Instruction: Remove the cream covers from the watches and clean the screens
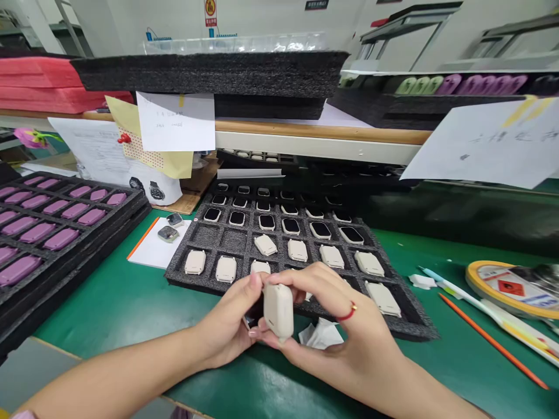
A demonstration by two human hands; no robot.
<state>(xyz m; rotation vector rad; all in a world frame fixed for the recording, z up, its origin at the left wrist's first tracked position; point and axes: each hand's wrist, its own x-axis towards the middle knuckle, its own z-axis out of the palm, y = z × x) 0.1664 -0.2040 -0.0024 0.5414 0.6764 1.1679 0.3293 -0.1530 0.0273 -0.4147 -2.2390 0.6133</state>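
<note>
**Green bench, cream case pinched between two hands**

Green bench mat point(109, 308) runs under everything; at far left, stacked foam trays point(131, 218) hold rows of purple cases point(61, 238); beside them, a white pad point(151, 247) carries two watch bodies point(168, 234); the central foam tray point(174, 273) holds dark-faced pieces point(212, 215) toward the back and cream pieces point(195, 262) toward the front, with two empty cells point(205, 235) in its left part; the left hand point(227, 320) closes narrowly on the cream case point(278, 311) from one side, its fingers partly hidden; the right hand point(332, 314) pinches the same case tightly, thumb on top, just in front of the tray and above the bench; the step in hand looks like close handling of this case; any next move calls for a steady two-handed hold; a crumpled wipe point(321, 336) lies below; at far right sit an orange stick point(493, 340) and a tape roll point(506, 288).
</note>
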